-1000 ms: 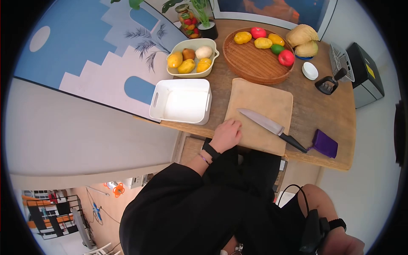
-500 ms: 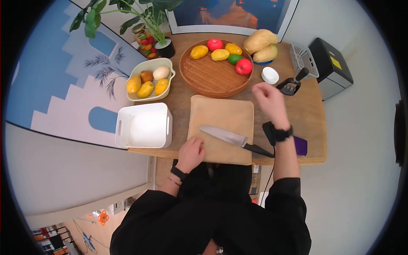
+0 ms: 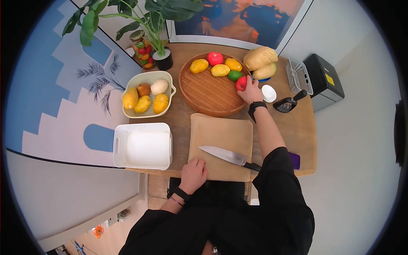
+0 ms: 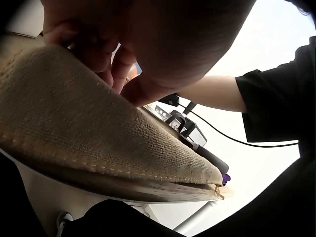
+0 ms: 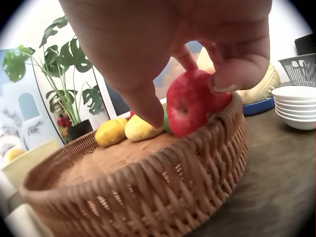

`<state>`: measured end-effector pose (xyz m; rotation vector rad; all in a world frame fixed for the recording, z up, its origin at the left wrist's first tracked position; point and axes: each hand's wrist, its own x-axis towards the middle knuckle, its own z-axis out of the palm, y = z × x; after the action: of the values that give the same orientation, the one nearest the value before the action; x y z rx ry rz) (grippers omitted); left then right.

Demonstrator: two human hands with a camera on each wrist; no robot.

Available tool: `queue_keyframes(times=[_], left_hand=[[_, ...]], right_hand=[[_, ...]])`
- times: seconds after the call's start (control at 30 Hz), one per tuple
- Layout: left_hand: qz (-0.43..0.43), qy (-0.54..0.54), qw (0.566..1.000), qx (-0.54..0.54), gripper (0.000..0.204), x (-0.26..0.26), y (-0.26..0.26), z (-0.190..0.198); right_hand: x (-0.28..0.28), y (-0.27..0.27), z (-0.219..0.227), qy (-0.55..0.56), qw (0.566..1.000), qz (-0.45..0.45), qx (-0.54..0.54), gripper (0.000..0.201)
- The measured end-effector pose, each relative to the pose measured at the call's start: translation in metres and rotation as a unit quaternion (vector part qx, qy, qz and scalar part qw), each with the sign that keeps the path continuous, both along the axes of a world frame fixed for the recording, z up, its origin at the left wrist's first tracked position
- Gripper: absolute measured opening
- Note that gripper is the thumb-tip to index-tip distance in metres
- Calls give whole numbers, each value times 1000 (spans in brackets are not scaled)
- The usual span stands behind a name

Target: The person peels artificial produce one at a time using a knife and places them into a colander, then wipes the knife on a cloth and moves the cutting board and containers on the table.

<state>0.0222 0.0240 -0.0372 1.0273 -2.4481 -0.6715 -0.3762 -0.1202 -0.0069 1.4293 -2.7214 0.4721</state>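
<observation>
My right hand is at the right rim of the round wicker basket, over a red apple. In the right wrist view, the fingers bend over the apple's top and right side, while the thumb stands apart on its left. My left hand rests with loosely bent fingers on the front left corner of a tan stitched mat. Across that mat lies a kitchen knife, blade pointing left, its black handle partly hidden by the right sleeve. Yellow fruits, a green fruit and another red apple share the basket.
At left stand a white bin and a cream basket of fruit. White bowls, a black-handled tool, a grey rack and pale vegetables stand right. A purple item lies near the front edge.
My right hand has risen from beside the body, crossed above the table and reached the apple at the basket's right rim. The left hand stays on the mat's corner. The head view has shifted.
</observation>
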Motion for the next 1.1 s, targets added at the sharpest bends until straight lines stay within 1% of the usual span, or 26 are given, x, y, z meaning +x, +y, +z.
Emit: queue_keyframes(times=[0.1,0.13,0.17,0.2,0.23,0.27,0.3,0.37,0.43,0.47,0.5,0.53,0.57,0.6,0.63,0.7,0.73,0.77,0.8,0.83,0.9,0.93,0.97,1.03,1.07,1.1], left_hand=[[-13,21,1000,8,18,5,-5,3],[-37,13,998,43,18,7,-5,8],[-61,3,995,78,18,9,-7,19],[-60,5,995,75,18,10,-10,32],[-109,63,968,216,19,8,-15,60],[-154,121,915,352,20,9,-17,90],[-153,124,914,354,20,11,-18,121],[-306,248,830,394,23,19,-23,185],[-435,325,702,460,27,29,-25,232],[-485,373,636,470,27,29,-20,248],[-532,416,565,474,27,25,-13,258],[-565,452,522,451,29,20,-4,260],[-594,486,476,429,32,18,4,264],[-573,464,469,485,27,26,12,273],[-571,465,468,489,27,29,19,273],[-564,504,447,478,23,29,35,271],[-561,503,444,484,23,26,43,268],[-560,544,413,469,22,22,51,263],[-554,584,383,453,22,20,60,259],[-547,584,385,461,22,19,70,259],[-538,636,336,439,24,17,80,261],[-569,577,353,467,27,24,73,259],[-572,572,355,468,27,29,62,258],[-563,360,532,520,26,33,43,255],[-474,339,660,473,30,31,45,241],[-374,307,770,416,33,28,49,218]], right_hand=[[-1,-7,-5,12,999,-14,27,91],[0,-10,-5,24,999,-16,33,92],[1,-11,-5,26,999,-15,30,92],[2,-12,-5,33,999,-13,36,88],[3,-12,-5,40,998,-11,44,85],[4,-10,-4,42,998,-10,46,85],[5,-9,-4,36,998,-5,43,80],[8,-10,0,34,998,6,42,75],[11,-7,1,-10,1000,0,18,69],[15,-3,2,-5,1000,3,21,69],[18,-1,3,-31,999,-11,-4,73],[23,3,5,-58,998,-25,-29,77],[27,8,6,-58,998,-24,-26,77],[30,14,6,-87,994,-15,-63,81],[36,22,8,-116,988,-9,-100,85],[57,46,22,-133,985,-9,-108,86],[70,60,31,-188,978,6,-92,83],[81,76,36,-245,966,21,-77,80],[93,93,37,-251,965,40,-64,77],[108,111,37,-260,963,37,-59,77],[131,137,40,-273,957,90,-42,77],[137,147,25,-262,958,103,-60,78],[148,159,24,-264,957,102,-65,78],[173,181,22,-354,929,78,-71,76],[183,191,25,-358,928,70,-77,76],[195,204,30,-401,909,72,-87,76]])
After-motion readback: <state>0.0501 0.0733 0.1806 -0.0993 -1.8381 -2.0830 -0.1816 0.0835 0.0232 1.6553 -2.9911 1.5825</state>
